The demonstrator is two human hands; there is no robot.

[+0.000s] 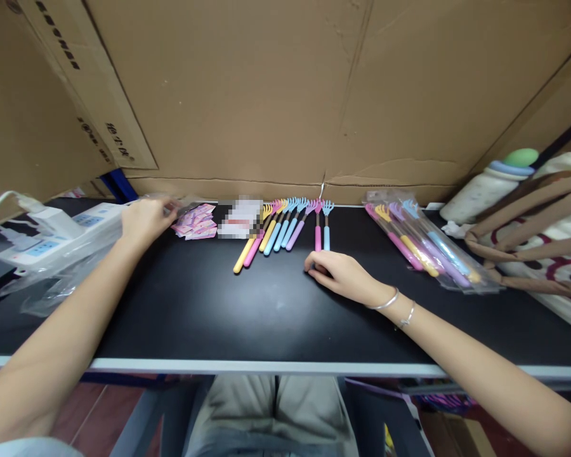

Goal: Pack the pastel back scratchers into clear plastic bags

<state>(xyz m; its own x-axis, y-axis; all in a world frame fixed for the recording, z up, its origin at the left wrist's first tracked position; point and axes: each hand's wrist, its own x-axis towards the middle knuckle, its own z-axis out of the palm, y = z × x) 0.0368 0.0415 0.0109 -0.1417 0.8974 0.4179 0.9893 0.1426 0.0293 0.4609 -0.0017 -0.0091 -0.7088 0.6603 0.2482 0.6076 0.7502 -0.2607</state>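
Note:
My left hand [145,219] reaches to the far left of the black table [195,304], its fingers closed on a clear plastic bag [66,254] from a loose pile. My right hand [340,274] rests on the table in the middle, fingers curled, fingertips just below the handles of a pink and a blue back scratcher [321,228]; whether it holds anything I cannot make out. A row of several coloured back scratchers [273,228] lies to the left of those two. Small pink packets [196,222] lie near my left hand.
Several bagged back scratchers [428,244] lie at the right. A power strip [52,238] sits at the far left under the plastic bags. A cloth bag with brown straps [537,254] and a bottle [490,187] stand at the right edge. A cardboard wall [285,95] closes the back.

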